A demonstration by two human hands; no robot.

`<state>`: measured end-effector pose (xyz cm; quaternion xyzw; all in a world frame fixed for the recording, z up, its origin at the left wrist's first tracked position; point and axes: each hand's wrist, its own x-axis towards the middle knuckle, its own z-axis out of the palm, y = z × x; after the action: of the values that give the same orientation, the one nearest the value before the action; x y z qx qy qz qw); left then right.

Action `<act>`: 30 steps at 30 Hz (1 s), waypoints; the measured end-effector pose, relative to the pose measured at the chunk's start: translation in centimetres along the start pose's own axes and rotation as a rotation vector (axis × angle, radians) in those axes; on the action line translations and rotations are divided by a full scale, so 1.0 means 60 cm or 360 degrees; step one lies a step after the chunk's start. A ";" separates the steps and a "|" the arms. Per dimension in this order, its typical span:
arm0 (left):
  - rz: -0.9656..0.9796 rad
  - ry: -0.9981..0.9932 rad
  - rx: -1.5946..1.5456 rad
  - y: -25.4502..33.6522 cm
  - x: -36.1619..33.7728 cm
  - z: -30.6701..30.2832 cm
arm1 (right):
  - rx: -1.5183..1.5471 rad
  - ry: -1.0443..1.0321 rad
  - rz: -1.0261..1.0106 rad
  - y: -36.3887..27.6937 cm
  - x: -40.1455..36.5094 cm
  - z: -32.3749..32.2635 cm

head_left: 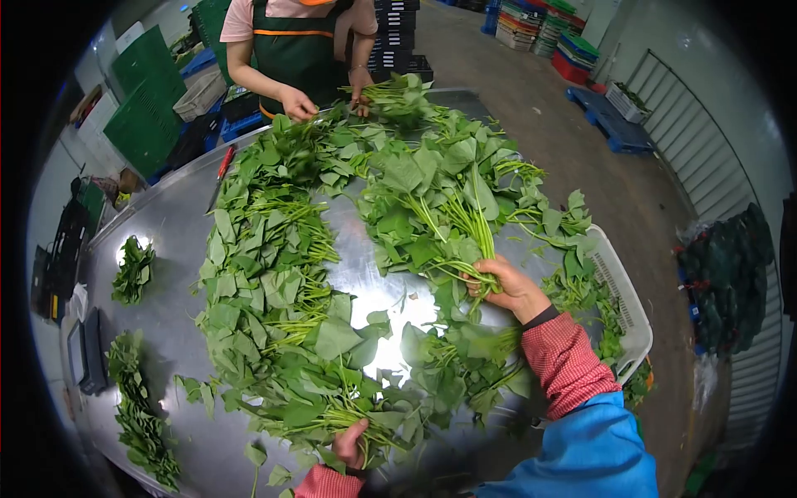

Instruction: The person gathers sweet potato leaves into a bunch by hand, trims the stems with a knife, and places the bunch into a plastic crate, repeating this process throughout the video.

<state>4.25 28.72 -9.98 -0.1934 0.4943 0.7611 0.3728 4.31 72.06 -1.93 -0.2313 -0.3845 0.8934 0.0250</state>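
Observation:
My right hand point(506, 286) grips a bunch of leafy green stalks point(452, 199) by the stems, the leaves fanning away across the steel table point(170, 220). My left hand point(353, 444) is closed on the stems of another bunch of greens point(332, 415) near the table's front edge. Loose leafy greens point(266, 266) lie in a wide ring over the table. Across the table a person in a green apron point(295, 50) handles a bundle of greens point(394, 95) with both hands.
A white plastic crate point(627, 311) with greens hangs at the table's right edge. Small piles of greens point(133, 270) lie at the left. Green crates point(145, 108) and stacked dark crates point(394, 37) stand behind; coloured trays point(548, 29) far right.

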 end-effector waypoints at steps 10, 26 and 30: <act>-0.0069 -0.0094 -0.0054 -0.002 0.008 -0.013 | -0.0305 0.0208 0.0187 0.012 -0.051 0.024; 0.0002 -0.0304 0.0123 0.025 0.005 0.005 | -0.3700 0.0468 -0.0449 0.033 -0.256 0.011; -0.0044 -0.0339 0.0057 0.040 -0.015 0.005 | -0.3266 0.0549 -0.0955 0.085 -0.203 -0.031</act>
<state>3.03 28.08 -7.80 -0.1116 0.4628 0.7631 0.4371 16.68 67.04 -1.82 -0.1609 -0.9810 0.0583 0.0909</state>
